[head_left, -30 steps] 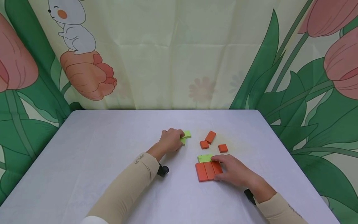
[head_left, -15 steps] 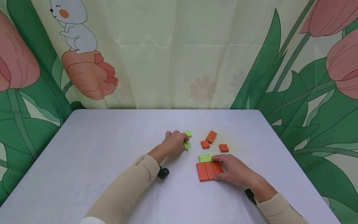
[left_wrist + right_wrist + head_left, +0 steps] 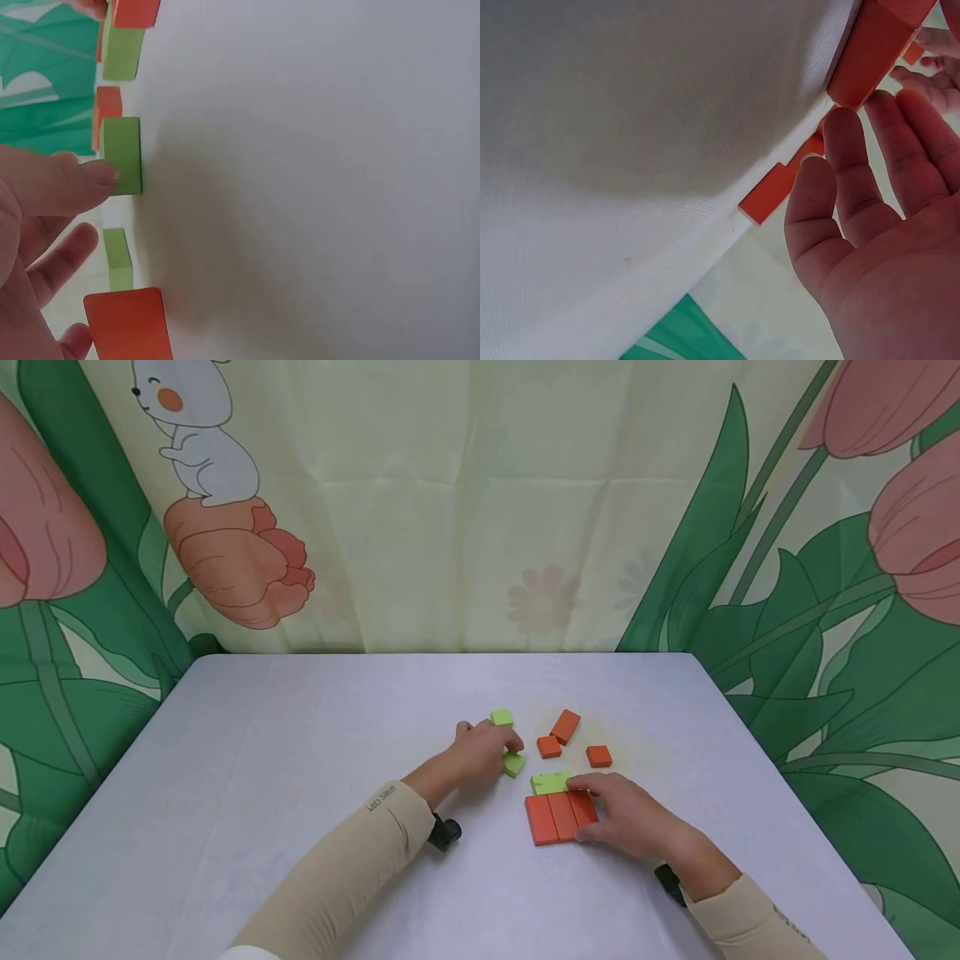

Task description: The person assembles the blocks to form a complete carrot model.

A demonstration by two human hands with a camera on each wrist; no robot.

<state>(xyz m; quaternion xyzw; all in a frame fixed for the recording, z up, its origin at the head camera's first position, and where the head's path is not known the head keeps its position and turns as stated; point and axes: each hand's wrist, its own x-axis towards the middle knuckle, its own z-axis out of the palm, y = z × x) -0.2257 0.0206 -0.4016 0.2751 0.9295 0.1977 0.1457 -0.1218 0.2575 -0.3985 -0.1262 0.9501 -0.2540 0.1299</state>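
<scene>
In the head view my left hand (image 3: 480, 754) reaches past the table's middle and pinches a light green block (image 3: 513, 765). Its thumb lies on the face of that green block (image 3: 126, 154) in the left wrist view. Behind the fingers sits another light green block (image 3: 502, 717). My right hand (image 3: 626, 814) holds the right end of a row of red blocks (image 3: 552, 818), finger at the far edge and thumb at the near edge. Against the row's far side lies a light green block (image 3: 546, 784). A red block (image 3: 127, 324) shows below the left fingers only in the left wrist view.
Beyond the right hand lie loose orange-red blocks: a longer one (image 3: 566, 727), a small one (image 3: 548, 747) touching or close to it, and another small one (image 3: 598, 756). A white cloth covers the table (image 3: 337, 718). A printed curtain (image 3: 390, 527) hangs behind.
My left hand has moved right and nearer with the green block, away from the other green block and toward the red row. The right hand has stayed in place.
</scene>
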